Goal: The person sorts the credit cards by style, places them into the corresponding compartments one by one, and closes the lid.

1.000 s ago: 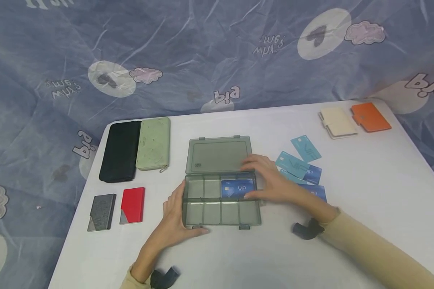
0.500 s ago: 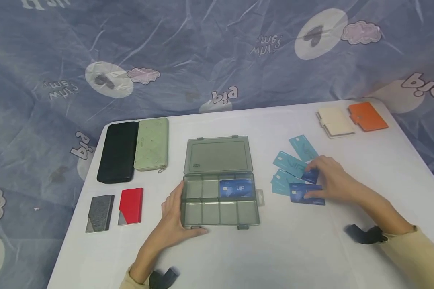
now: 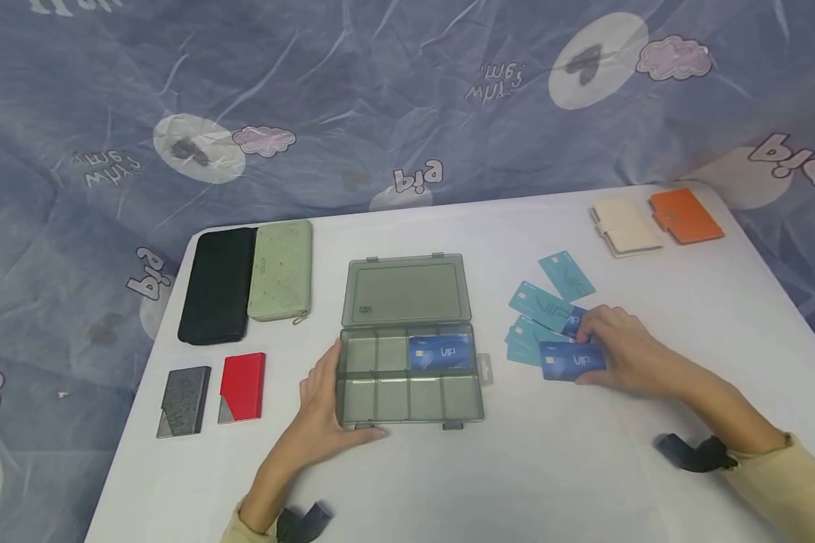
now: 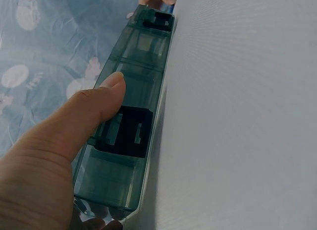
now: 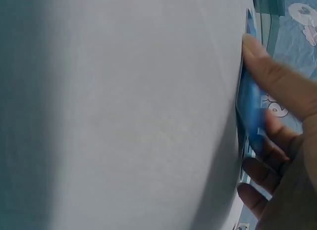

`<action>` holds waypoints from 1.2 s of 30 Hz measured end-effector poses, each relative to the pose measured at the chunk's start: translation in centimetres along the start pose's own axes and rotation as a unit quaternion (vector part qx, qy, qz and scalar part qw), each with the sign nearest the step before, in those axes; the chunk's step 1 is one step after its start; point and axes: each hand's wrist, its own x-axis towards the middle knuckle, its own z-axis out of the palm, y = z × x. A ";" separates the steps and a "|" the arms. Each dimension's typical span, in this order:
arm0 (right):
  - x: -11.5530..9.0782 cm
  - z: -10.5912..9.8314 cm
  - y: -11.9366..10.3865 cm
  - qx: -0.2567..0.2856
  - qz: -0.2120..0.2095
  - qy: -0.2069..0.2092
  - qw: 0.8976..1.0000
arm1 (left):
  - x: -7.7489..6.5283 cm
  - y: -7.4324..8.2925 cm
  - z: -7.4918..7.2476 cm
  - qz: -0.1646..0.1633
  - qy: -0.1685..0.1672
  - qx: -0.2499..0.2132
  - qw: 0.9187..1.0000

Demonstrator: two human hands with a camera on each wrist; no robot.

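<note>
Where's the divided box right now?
In the head view, the divided box sits centrally, left hand touching its left side, teal cards to its right.

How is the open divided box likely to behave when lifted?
The box probably feels light, since its see-through walls look thin. Its lid may swing, being hinged open. The box's blue card could slide out, as nothing covers it.
</note>
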 end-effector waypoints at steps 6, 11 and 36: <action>-0.1 -0.1 -0.5 0.001 0.030 -0.038 0.999 | 0.0 0.0 0.0 -0.005 -0.005 -0.005 1.000; -0.1 0.1 -0.5 0.008 0.008 -0.038 0.999 | 0.1 0.2 -0.2 -0.008 -0.005 -0.007 1.000; 1.7 -0.5 0.1 0.094 0.045 -0.062 0.993 | 0.1 0.0 -0.1 -0.018 -0.010 -0.018 1.000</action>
